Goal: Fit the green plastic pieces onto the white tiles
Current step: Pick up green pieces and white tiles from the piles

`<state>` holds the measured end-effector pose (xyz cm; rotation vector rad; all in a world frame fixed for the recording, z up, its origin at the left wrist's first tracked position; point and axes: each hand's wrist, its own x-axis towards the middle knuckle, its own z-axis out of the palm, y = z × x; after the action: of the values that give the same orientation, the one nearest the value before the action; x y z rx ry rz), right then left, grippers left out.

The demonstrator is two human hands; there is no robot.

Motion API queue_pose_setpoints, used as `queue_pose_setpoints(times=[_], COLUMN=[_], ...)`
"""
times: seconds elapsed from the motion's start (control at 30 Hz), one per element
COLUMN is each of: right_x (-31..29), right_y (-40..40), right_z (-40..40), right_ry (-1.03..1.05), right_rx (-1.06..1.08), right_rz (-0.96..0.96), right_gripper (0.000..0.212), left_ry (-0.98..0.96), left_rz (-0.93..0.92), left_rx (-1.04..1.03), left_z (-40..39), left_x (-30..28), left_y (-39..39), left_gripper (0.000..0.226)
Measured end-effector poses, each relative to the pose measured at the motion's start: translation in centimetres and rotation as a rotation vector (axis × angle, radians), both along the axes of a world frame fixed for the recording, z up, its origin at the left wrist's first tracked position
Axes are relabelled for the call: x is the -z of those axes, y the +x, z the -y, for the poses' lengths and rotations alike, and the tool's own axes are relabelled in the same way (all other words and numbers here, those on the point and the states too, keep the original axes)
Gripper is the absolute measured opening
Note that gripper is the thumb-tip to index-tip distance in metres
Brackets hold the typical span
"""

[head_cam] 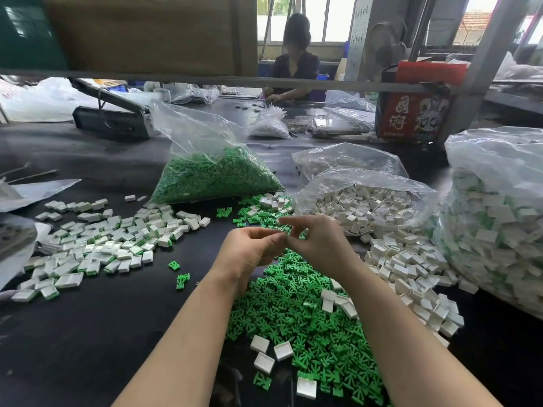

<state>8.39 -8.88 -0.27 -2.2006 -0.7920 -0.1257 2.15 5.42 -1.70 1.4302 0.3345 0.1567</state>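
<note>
A: How are the hands set?

B: Both forearms reach in from six o'clock and meet above the middle of the bench [88,348]. The left hand [249,254] has its fingers curled, tips drawn together in a pinching grip. The right hand [317,245] meets it at three o'clock, thumb and forefinger closed toward the same spot, the other fingers loosely bent.

A: What is in the grip?

B: Something small sits between the two sets of fingertips, but it is too hidden to name.

A: And the parts?

B: Directly under the wrists, toward six o'clock, lies the loose heap of green pieces [299,318] with a few white tiles on it. More white tiles [411,271] spill at three o'clock from a clear bag [367,201]. At nine o'clock a spread of fitted tiles [102,245] shows green edges. A bag of green pieces [214,177] stands at twelve o'clock, and a large bag of fitted tiles [499,224] fills the far right.
</note>
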Motion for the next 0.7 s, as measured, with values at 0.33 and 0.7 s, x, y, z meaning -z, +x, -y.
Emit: queue_pose_setpoints(times=[0.33,0.7], right_x=[0.4,-0.2], right_y=[0.1,0.3], right_z=[-0.2,0.7], right_ry=[-0.46,0.072], right_rx=[-0.017,0.013], right_rz=[-0.075,-0.298], right_gripper=[0.014,0.012], left_ry=[-0.421,-0.399], left_rz=[0.243,0.296], left_rx=[0.041,0.118], left_z=[-0.6,-0.8], left_x=[-1.2,-0.9], left_y=[-0.3,-0.2], left_gripper=[0.023,0.025])
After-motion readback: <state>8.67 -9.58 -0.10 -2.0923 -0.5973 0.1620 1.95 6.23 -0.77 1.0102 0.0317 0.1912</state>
